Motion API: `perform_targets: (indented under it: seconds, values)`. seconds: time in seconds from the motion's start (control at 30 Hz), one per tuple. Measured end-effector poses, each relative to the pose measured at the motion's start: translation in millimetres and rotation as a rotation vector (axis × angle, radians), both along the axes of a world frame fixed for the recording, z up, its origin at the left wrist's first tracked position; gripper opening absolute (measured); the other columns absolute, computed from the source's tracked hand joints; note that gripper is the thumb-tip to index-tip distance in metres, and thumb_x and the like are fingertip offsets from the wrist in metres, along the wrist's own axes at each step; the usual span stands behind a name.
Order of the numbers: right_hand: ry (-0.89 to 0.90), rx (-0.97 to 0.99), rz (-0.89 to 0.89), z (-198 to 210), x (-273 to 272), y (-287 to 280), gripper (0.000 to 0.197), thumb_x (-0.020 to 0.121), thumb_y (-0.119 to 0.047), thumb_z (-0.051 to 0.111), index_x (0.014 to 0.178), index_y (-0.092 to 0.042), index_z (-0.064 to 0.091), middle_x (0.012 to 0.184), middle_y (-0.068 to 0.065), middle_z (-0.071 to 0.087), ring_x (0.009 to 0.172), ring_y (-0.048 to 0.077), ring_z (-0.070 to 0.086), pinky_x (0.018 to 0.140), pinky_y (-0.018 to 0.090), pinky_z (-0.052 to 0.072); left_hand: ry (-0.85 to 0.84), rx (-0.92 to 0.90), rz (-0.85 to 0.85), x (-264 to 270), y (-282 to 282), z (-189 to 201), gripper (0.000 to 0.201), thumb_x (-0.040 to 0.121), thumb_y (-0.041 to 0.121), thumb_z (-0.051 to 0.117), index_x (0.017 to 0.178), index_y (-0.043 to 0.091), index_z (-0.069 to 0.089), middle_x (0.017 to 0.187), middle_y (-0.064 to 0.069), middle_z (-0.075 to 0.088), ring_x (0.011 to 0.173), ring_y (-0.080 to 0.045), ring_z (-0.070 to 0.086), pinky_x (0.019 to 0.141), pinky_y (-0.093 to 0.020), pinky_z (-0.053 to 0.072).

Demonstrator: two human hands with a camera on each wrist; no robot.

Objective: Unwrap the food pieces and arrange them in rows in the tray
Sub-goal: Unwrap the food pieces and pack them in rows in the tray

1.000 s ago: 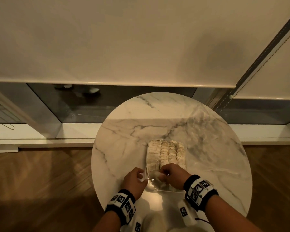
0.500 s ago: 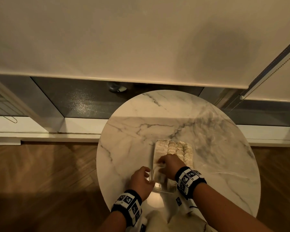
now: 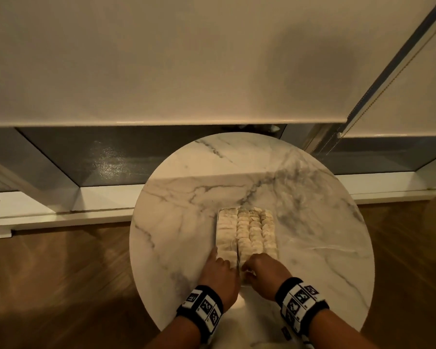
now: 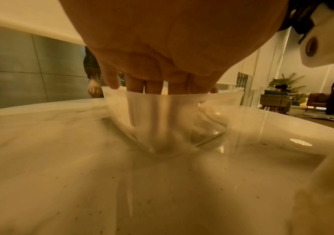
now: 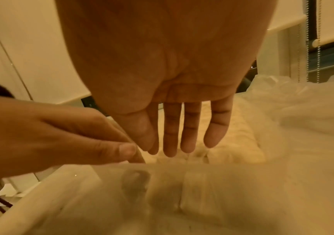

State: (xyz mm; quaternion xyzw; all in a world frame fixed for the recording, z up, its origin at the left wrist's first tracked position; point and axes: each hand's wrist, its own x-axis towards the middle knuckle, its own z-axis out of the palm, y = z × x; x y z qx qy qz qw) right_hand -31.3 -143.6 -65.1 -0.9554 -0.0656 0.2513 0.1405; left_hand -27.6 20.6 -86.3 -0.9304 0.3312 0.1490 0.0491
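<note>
Round marble table (image 3: 186, 222), clear tray (image 3: 217, 231) near its front edge, food pieces (image 3: 252, 230) in rows.
Left hand (image 3: 220, 275) at the tray's near-left corner, grip pinching clear wrap (image 4: 162, 114); right hand (image 3: 262, 273) over the near end, fingers (image 5: 190, 127) straight, grip released.

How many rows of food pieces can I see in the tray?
4 rows run lengthwise and side by side in the tray, from its left wall to its right. The hands hide their near ends, so more pieces may be covered.
</note>
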Motion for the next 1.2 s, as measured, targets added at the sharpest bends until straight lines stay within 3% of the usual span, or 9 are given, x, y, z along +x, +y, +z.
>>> perform_targets:
  seconds: [0.07,0.17,0.3,0.4,0.57,0.67,0.8,1.03,1.2]
  values:
    - [0.006,-0.012,-0.01,-1,-4,-1,0.029,0.094,-0.036,0.052,0.117,-0.032,0.07,0.121,-0.001,0.066,0.109,0.021,0.062,0.093,0.033,0.05,-0.035,0.013,-0.016,-1,-2,0,0.053,0.101,0.041,0.026,0.133,0.012,0.057,0.118,-0.012,0.066,0.114,-0.032,0.055,0.119,-0.055,-0.005]
    - [-0.044,-0.003,-0.109,-3,-7,-9,0.032,0.092,-0.034,0.053,0.12,-0.033,0.068,0.121,-0.003,0.068,0.109,0.021,0.063,0.095,0.033,0.049,-0.055,-0.001,-0.01,3,-5,10,0.049,0.1,0.038,0.032,0.136,0.01,0.053,0.12,-0.011,0.066,0.115,-0.031,0.057,0.119,-0.055,0.0]
    - [-0.153,-0.096,-0.119,-3,-3,-22,0.032,0.091,-0.032,0.053,0.12,-0.034,0.065,0.119,-0.004,0.067,0.114,0.021,0.057,0.094,0.033,0.045,0.024,0.004,0.039,22,-6,17,0.028,0.093,0.025,0.046,0.112,0.017,0.064,0.109,-0.007,0.068,0.11,-0.027,0.058,0.12,-0.044,0.003]
    - [-0.16,-0.194,-0.125,-1,-5,-20,0.039,0.087,-0.036,0.057,0.126,-0.035,0.058,0.129,-0.003,0.058,0.123,0.023,0.048,0.098,0.041,0.039,0.048,0.084,0.005,31,-14,10,0.032,0.095,0.026,0.05,0.123,0.014,0.06,0.121,-0.011,0.063,0.118,-0.03,0.053,0.119,-0.047,0.013]
    - [-0.13,-0.053,-0.613,-17,-11,-17,0.089,0.082,-0.027,0.064,0.155,-0.024,0.013,0.152,0.014,0.023,0.135,0.035,0.026,0.107,0.047,0.04,0.006,0.119,0.035,47,-29,8,0.042,0.087,0.028,0.057,0.125,0.01,0.054,0.125,-0.014,0.055,0.118,-0.032,0.047,0.109,-0.047,0.03]
    - [-0.046,0.141,-0.75,-39,-11,-20,0.095,0.086,-0.007,0.052,0.156,-0.017,-0.012,0.145,0.017,0.033,0.129,0.038,0.034,0.11,0.045,0.032,0.02,0.122,0.068,47,-31,2,0.043,0.086,0.029,0.058,0.125,0.011,0.053,0.125,-0.012,0.055,0.118,-0.031,0.048,0.106,-0.046,0.033]
    - [-0.064,0.155,-0.718,-54,-15,-25,0.104,0.081,0.005,0.049,0.153,-0.015,-0.024,0.138,0.014,0.041,0.122,0.034,0.042,0.109,0.039,0.032,0.026,0.13,0.089,44,-33,-5,0.04,0.089,0.025,0.054,0.127,0.01,0.052,0.126,-0.012,0.056,0.118,-0.031,0.048,0.111,-0.046,0.027]
    - [-0.096,0.123,-0.671,-60,-16,-26,0.102,0.082,0.004,0.046,0.151,-0.01,-0.027,0.134,0.013,0.043,0.118,0.032,0.043,0.107,0.039,0.033,-0.015,0.116,0.076,46,-30,-4,0.043,0.093,0.031,0.044,0.131,0.011,0.049,0.126,-0.009,0.055,0.122,-0.029,0.046,0.12,-0.05,0.003]
    - [-0.082,0.133,-0.666,-60,-16,-28,0.104,0.083,0.004,0.049,0.15,-0.011,-0.029,0.136,0.014,0.041,0.121,0.033,0.042,0.11,0.042,0.031,-0.063,0.14,0.008,50,-26,9,0.076,0.092,0.04,0.04,0.154,0.002,0.015,0.16,-0.02,0.015,0.149,-0.034,0.01,0.121,-0.052,-0.002]
